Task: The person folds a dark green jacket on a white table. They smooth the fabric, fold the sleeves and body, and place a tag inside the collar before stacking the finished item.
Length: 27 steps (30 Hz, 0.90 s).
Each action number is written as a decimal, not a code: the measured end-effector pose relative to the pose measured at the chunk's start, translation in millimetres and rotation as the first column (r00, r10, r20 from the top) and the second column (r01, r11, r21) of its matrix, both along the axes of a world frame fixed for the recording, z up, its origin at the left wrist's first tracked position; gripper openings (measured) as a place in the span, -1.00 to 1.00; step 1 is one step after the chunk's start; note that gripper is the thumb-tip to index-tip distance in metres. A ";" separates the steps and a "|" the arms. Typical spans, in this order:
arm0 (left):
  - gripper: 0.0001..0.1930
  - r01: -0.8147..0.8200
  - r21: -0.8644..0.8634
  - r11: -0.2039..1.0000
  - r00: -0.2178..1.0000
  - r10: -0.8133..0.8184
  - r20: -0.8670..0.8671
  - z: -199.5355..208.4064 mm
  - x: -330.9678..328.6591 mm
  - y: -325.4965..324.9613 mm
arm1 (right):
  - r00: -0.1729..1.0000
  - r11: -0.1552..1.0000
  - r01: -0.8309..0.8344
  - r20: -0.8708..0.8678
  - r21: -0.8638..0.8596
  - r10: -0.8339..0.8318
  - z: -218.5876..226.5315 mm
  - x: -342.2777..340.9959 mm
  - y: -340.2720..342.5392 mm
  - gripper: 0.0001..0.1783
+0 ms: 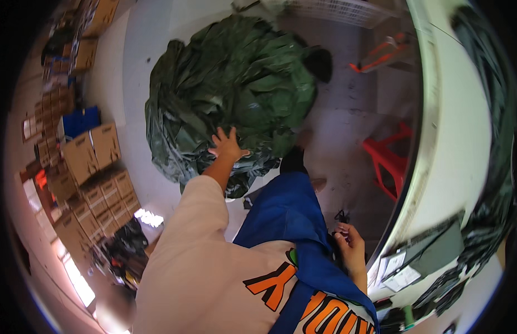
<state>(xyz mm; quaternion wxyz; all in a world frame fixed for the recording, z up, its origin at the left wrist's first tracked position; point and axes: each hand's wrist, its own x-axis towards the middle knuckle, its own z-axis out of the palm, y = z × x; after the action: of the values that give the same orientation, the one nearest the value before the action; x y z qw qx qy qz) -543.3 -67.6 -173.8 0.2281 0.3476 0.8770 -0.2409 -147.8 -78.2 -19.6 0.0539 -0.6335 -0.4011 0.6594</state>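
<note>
A big crumpled heap of dark green, shiny sheeting (242,78) lies on the floor in front of me. Onto its near side reaches my left hand (228,147), fingers spread, pressing or resting on the folds. Beside my blue apron (281,209), at the lower right, my right hand (351,244) is curled with thumb and fingers together. Something small and dark shows at those fingertips, but I cannot make out what it is.
Cardboard boxes (94,150) are stacked along the left, with a blue bin (81,121) among them. To the right stand a red plastic stool (389,158) and a long white table (436,167) carrying dark green sheeting (498,161) and a clipboard with papers (400,278). A white crate (342,11) sits at the far side.
</note>
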 end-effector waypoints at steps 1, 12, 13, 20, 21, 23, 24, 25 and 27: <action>-0.41 0.033 -0.053 0.998 0.996 -0.028 0.086 -25.2 -18.0 -9.4 | 0.999 0.999 -0.038 -0.009 -0.013 0.038 -7.3 -8.2 10.3 -0.71; -0.70 -0.488 0.457 0.743 0.553 -0.141 0.821 228.5 -61.1 21.1 | 0.903 0.995 -0.098 -0.418 0.033 0.103 -45.4 -162.7 146.3 -0.40; -0.70 -0.469 0.613 0.636 0.457 -0.419 0.785 239.3 -39.5 17.0 | 0.856 0.995 -0.078 -0.516 -0.064 0.034 -47.0 -193.5 160.1 -0.35; -0.50 -0.306 -0.418 0.855 -0.861 -0.062 0.505 234.3 77.9 13.2 | 0.894 0.927 -0.323 -0.384 -0.189 0.233 -72.3 -379.2 187.2 0.07; -0.49 -0.247 -0.396 0.884 -0.871 -0.024 0.491 228.2 82.5 13.8 | 0.923 0.946 -0.323 -0.234 -0.032 0.307 -85.3 -383.3 188.2 0.00; -0.51 -0.378 -0.245 0.893 -0.764 -0.152 0.627 200.3 70.5 1.4 | 0.870 0.969 -0.244 -0.450 -0.035 0.202 -88.1 -376.4 200.0 -0.43; -0.54 -0.476 -0.154 0.866 -0.674 -0.248 0.696 175.6 60.9 -10.0 | 0.834 0.962 -0.254 -0.527 -0.102 0.164 -53.0 -369.3 202.0 -0.53; -0.57 -0.626 -0.292 0.723 -0.577 -0.177 0.797 207.2 35.0 -9.0 | 0.794 0.952 -0.256 -0.597 -0.167 0.109 -19.1 -361.1 206.1 -0.62; -0.58 -0.779 -0.253 0.573 -0.306 0.005 0.952 226.0 -15.0 -16.7 | 0.664 0.944 -0.328 -0.719 -0.033 0.205 44.0 -335.9 224.5 -0.62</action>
<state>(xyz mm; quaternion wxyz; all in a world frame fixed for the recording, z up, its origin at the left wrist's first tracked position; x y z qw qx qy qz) -558.3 -84.3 52.1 0.7435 0.0876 0.4912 0.4453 -483.7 146.3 24.4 0.0551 -0.2688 -0.3840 0.8816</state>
